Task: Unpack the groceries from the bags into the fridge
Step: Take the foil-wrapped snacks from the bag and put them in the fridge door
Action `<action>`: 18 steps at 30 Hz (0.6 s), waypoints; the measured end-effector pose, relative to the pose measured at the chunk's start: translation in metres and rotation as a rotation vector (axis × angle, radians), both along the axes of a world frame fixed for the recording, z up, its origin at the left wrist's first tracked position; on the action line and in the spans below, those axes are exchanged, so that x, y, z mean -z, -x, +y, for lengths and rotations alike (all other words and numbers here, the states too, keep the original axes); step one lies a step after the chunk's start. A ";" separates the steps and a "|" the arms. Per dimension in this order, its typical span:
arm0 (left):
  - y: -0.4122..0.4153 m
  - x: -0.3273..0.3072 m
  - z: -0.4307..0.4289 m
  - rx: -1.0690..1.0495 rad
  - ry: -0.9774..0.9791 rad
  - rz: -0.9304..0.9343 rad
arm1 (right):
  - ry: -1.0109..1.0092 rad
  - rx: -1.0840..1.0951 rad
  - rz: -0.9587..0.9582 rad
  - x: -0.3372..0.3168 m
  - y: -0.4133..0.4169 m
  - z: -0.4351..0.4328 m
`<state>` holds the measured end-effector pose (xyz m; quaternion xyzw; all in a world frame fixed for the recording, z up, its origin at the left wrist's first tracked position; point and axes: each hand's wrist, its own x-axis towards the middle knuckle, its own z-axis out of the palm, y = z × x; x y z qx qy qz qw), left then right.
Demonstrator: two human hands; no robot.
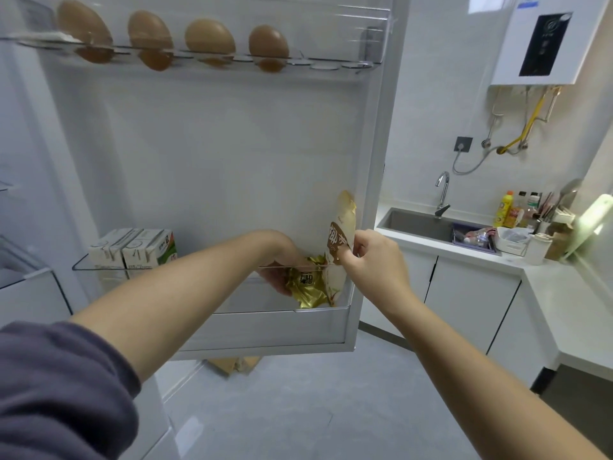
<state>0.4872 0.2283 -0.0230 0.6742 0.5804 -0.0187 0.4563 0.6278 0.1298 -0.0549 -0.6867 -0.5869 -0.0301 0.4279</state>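
The fridge door [215,154] stands open before me. My left hand [282,263] reaches into the lower door shelf [232,313] and holds a crumpled gold packet [308,287] there. My right hand [374,260] pinches a tall cream-and-brown pouch [341,227] that stands upright at the shelf's right end, beside the gold packet. Two white-and-green milk cartons [132,250] sit at the shelf's left end. Several brown eggs [209,38] rest in the top door rack.
To the right runs a white counter [564,293] with a sink [418,224], tap, bottles and containers. A water heater [544,41] hangs on the wall. A cardboard box [232,363] lies on the grey floor under the door. The fridge body is at left.
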 end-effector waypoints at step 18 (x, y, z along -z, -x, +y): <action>0.012 -0.017 -0.007 0.256 -0.274 0.358 | -0.265 -0.108 0.128 0.018 -0.009 -0.003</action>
